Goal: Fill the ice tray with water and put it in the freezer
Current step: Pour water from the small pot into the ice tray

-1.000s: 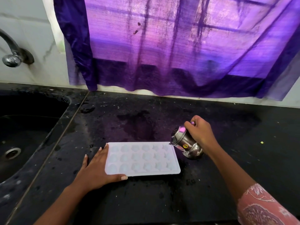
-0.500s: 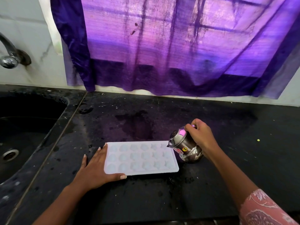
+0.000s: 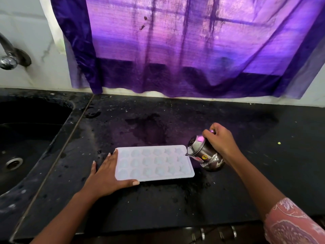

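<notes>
Now right grip (image 3: 222,142) curls round a tilted steel pot (image 3: 206,156), left grip (image 3: 105,174) flat against the star-celled ice tray (image 3: 154,177).

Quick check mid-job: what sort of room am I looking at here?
Most likely a home kitchen: a dark stone counter with a sunken sink, a wall tap over it, and a white ice tray beside a tilted steel pot.
</notes>
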